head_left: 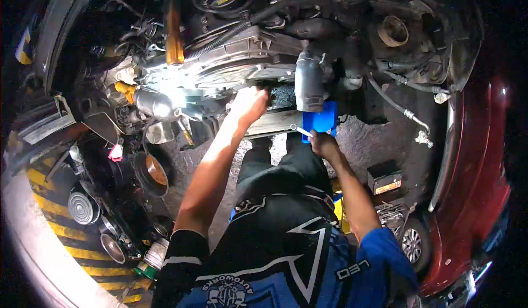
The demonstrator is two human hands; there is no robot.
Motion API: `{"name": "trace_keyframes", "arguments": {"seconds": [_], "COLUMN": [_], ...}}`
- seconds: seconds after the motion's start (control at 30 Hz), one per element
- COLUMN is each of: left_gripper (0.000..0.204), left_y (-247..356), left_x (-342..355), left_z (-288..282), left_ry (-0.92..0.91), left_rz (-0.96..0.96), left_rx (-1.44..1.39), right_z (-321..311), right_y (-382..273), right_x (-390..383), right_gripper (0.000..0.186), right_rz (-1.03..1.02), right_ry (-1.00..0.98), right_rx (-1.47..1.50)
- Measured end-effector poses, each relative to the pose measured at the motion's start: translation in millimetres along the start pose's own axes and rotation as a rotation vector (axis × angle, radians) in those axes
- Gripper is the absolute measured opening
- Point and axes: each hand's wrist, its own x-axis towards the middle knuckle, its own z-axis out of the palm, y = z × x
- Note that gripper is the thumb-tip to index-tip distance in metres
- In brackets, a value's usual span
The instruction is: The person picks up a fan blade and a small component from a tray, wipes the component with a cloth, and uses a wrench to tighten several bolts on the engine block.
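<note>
My left hand (250,104) is closed at the lower edge of the engine (236,55). Its fingertips are hidden, so what they grip, if anything, cannot be made out. Lower and to the right, my right hand (325,144) is wrapped round a silver wrench (302,130), its ring end pointing left and up. The wrench overlaps the front of a blue plastic container (322,122). Just above that container is a grey metal cylinder (309,82) on the engine. Between my hands runs a pale flat crossbar (275,122).
An amber screwdriver handle (174,47) points down over the engine at upper left. A bright light glares beside a silver cylinder (153,103). Loose hoses (396,103) hang at right. A round pan (154,171), a battery (384,177), a wheel (413,244) and red bodywork (473,181) surround me.
</note>
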Motion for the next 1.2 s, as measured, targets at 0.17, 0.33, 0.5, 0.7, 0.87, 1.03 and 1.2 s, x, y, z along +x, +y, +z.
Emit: {"name": "trace_keyframes", "arguments": {"seconds": [0.17, 0.33, 0.5, 0.7, 0.87, 1.03, 1.2], "left_gripper": [0.020, 0.016, 0.025, 0.044, 0.045, 0.030, 0.022], "left_y": [5, 3, 39, 68, 27, -24, -49], "left_x": [13, 4, -15, -132, -249, -331, -353], "left_z": [7, -12, -22, 8, 5, 40, 41], "left_ry": [-0.067, 0.122, 0.245, 0.325, 0.263, 0.443, 0.390], "left_rz": [0.037, -0.037, 0.171, 0.356, -0.064, -0.504, -0.691], "left_rx": [0.077, -0.077, -0.133, -0.309, -0.521, -0.607, -0.520], "right_z": [51, 101, 135, 200, 226, 234, 235], "right_y": [19, 20, 9, -30, -39, -42, -50], "right_x": [22, 42, 55, 99, 150, 170, 163], "right_gripper": [0.022, 0.021, 0.017, 0.018, 0.029, 0.039, 0.033], "right_rz": [-0.368, -0.787, -0.661, -0.513, -0.097, -0.034, -0.142], "right_ry": [0.095, 0.357, 0.360, 0.283, 0.290, 0.068, 0.142], "right_rx": [-0.231, -1.558, -0.770, -0.656, -0.233, -0.477, -0.538]}}
